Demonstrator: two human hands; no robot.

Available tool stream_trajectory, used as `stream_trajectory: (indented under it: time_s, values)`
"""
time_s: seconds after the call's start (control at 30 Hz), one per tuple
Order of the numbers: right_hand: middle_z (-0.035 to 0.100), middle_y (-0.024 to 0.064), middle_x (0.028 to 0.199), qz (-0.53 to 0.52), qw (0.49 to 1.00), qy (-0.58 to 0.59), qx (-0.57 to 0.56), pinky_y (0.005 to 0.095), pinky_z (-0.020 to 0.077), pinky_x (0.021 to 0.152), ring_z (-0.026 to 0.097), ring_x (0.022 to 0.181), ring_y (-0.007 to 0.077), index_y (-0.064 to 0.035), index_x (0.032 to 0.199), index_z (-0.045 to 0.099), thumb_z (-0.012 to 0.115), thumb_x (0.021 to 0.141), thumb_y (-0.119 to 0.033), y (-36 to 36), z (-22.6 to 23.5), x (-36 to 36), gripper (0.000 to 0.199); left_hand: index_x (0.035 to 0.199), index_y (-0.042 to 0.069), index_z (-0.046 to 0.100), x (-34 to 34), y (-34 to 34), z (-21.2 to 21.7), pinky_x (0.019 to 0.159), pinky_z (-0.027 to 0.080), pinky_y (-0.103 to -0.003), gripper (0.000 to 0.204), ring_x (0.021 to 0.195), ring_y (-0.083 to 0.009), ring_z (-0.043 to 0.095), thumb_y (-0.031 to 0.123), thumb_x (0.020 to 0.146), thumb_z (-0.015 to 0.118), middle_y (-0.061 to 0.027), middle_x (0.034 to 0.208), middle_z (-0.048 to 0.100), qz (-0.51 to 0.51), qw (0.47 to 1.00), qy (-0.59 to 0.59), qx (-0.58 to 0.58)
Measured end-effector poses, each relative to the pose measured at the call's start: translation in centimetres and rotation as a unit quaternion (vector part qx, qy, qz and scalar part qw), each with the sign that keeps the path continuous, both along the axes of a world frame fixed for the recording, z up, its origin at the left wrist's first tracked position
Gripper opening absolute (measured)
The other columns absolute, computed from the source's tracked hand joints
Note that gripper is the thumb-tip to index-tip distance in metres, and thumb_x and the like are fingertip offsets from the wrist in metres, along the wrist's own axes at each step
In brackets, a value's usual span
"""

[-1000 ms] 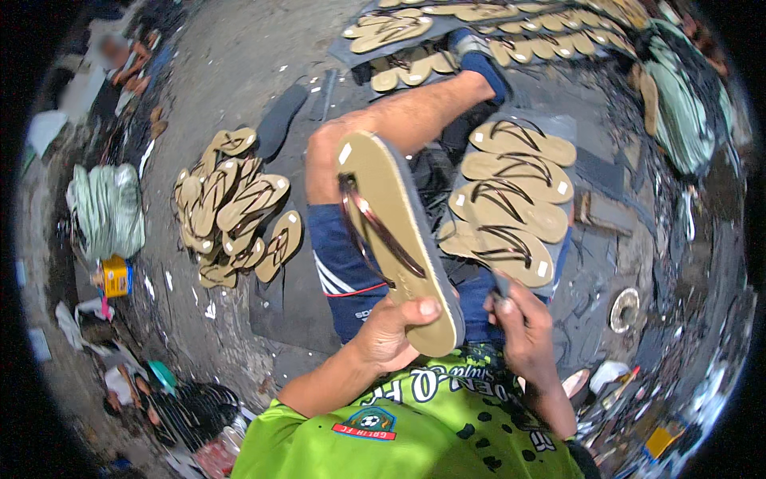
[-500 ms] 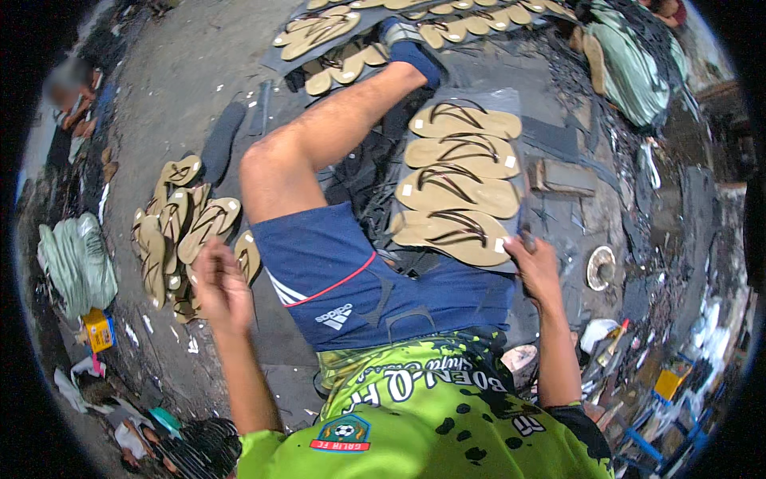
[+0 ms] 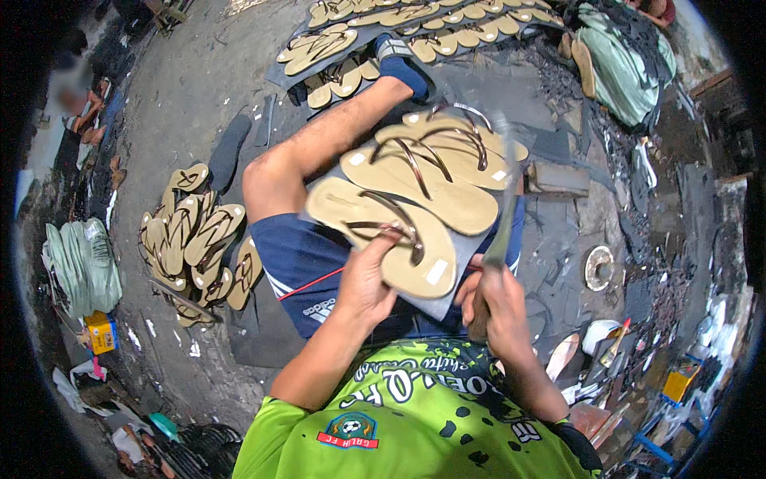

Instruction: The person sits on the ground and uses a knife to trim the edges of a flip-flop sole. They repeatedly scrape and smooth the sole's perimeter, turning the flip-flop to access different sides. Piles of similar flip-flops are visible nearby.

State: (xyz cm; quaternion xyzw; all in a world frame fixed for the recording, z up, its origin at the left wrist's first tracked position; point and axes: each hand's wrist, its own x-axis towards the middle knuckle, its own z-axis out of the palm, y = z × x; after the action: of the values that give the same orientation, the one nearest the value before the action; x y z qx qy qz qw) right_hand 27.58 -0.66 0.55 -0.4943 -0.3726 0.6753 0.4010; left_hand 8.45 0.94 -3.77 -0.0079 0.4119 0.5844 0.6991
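Three sandals lie side by side on a dark sheet across the person's lap, the nearest one under the left hand — the right hand sits at the sheet's right edge, gripping a blade that rises past the sandals. On the floor to the left lies a heap of sandals, with a stack of sheets farther left. Rows of sandals lie beyond the outstretched foot — another stack at the far right.

Tan sandals with brown straps; green black-spotted shirt; navy shorts.
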Motion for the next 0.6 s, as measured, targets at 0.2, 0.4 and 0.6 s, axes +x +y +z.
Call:
stream_trajectory:
  time_s: [0.2,0.4,0.6]
  values:
    - [0.057,0.0152,0.078,0.169,0.939,-0.186,0.236,0.0362,0.0463,0.056,0.056,0.060,0.0255,0.0043,0.123,0.048,0.047,0.091,-0.008,-6.0,-0.2,1.4,0.035,0.119,0.004,0.055,-3.4,-5.0,5.2,0.085,0.050,-0.030,0.030,0.096,-0.0143,0.060,0.017,0.092,0.060,-0.0041,0.105,0.063,-0.001,0.993,0.119,-0.006]
    - [0.058,0.0195,0.080,0.196,0.901,-0.291,0.255,0.0431,0.0471,0.056,0.059,0.065,0.0357,0.0025,0.115,0.052,0.054,0.085,-0.003,-7.1,0.0,0.9,0.031,0.115,0.005,0.057,-3.3,-7.4,6.0,0.081,0.052,-0.030,0.024,0.090,-0.0141,0.063,0.017,0.094,0.055,-0.0036,0.101,0.064,0.034,0.999,0.032,-0.028]
    - [0.060,0.0214,0.074,0.246,0.870,-0.370,0.216,0.0453,0.0486,0.058,0.061,0.066,0.0405,0.0021,0.097,0.057,0.058,0.084,-0.010,-5.0,-0.6,-0.7,0.018,0.117,0.005,0.056,-3.1,-7.5,5.3,0.081,0.052,-0.030,0.025,0.091,-0.0143,0.063,0.016,0.094,0.056,-0.0039,0.103,0.064,0.024,0.999,0.033,0.019]
